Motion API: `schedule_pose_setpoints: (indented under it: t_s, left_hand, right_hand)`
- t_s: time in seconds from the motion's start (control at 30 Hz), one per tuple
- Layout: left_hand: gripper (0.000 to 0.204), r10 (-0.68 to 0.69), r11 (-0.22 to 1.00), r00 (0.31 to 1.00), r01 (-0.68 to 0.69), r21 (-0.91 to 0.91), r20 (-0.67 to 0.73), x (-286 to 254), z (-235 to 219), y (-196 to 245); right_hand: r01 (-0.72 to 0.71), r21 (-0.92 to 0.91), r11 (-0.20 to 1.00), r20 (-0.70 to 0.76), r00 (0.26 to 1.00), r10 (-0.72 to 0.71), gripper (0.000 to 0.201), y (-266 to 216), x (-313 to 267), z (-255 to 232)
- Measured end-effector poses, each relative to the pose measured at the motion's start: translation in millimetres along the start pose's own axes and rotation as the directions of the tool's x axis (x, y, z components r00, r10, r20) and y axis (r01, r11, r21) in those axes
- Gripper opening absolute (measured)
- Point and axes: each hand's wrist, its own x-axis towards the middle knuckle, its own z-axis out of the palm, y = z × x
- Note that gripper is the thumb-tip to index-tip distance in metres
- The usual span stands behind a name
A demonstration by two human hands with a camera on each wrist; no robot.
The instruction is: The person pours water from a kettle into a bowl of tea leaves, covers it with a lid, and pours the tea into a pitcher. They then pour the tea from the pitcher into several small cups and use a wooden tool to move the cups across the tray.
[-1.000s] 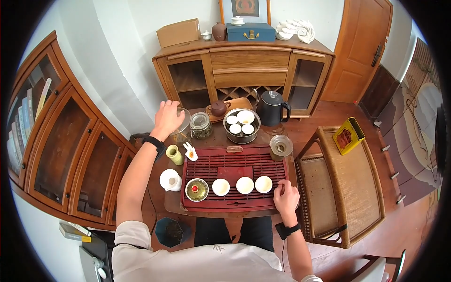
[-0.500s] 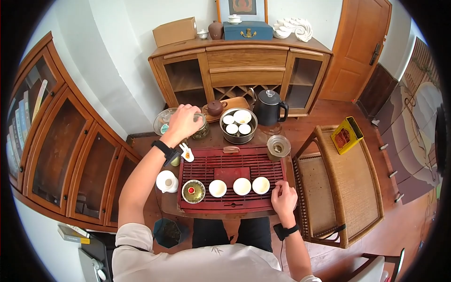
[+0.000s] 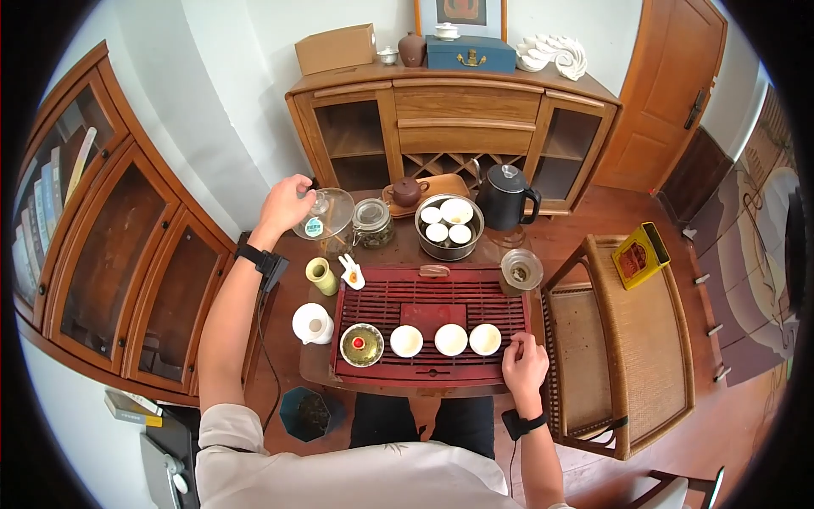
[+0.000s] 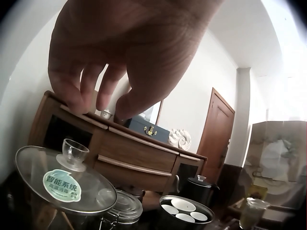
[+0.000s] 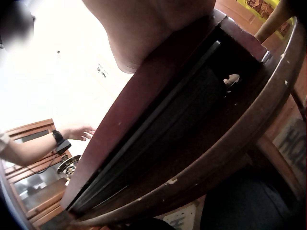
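My left hand (image 3: 287, 208) is held over the left back of the table, fingers loosely bent and nothing in them. Below its fingertips in the left wrist view lies a round glass lid (image 4: 36, 165) with a clear knob (image 4: 75, 152) and a pale green label. Right beside the lid stands a clamp-top glass jar (image 3: 371, 222) with dark contents. My right hand (image 3: 525, 365) rests at the right front edge of the red slatted tea tray (image 3: 381, 293), fingers loosely curled. On the tray are a lidded bowl (image 3: 362, 345) with a red knob and several white cups (image 3: 451, 340).
A steel pot (image 3: 449, 246) of white cups, a black kettle (image 3: 507, 199) and a brown teapot (image 3: 407, 192) line the back. A white pitcher (image 3: 313, 324) and green cup (image 3: 322, 276) stand left, a glass (image 3: 521, 271) right. A rattan cart (image 3: 657, 339) bears a yellow tin (image 3: 641, 254).
My left hand went right, across toward the glass jar, then back left beside the glass lid. My right hand has stayed at the tray's edge. The head view shifted slightly.
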Motion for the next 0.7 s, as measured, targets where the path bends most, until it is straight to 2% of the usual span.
schedule_pose_setpoints:
  t_s: [0.27, 0.3, 0.43, 0.53, 0.7]
  left_hand:
    - [0.054, -0.025, 0.997, 0.995, 0.017, 0.080, 0.096, 26.4, 28.5, -35.3]
    - [0.057, -0.044, 0.990, 0.993, 0.029, 0.140, 0.106, 27.5, 32.1, -35.6]
    - [0.066, -0.118, 0.949, 0.977, 0.059, 0.309, 0.178, 18.5, 29.5, -2.4]
    - [0.067, -0.113, 0.937, 0.970, 0.031, 0.349, 0.217, 20.7, 37.0, -3.7]
    - [0.053, -0.089, 0.936, 0.972, 0.007, 0.352, 0.218, 21.7, 41.7, -7.0]
  right_hand:
    - [0.003, 0.006, 1.000, -0.014, 1.000, -0.003, 0.013, 2.0, -1.6, 3.2]
    - [-0.001, 0.004, 1.000, -0.012, 1.000, 0.001, 0.013, 1.3, -1.5, 2.7]
    - [0.009, -0.001, 1.000, -0.023, 1.000, -0.009, 0.013, 0.5, -0.4, 2.4]
    - [-0.002, -0.002, 1.000, -0.005, 1.000, 0.002, 0.014, -2.0, 0.4, -0.2]
    - [0.008, 0.004, 1.000, -0.019, 1.000, -0.008, 0.014, -1.0, 0.3, 0.9]
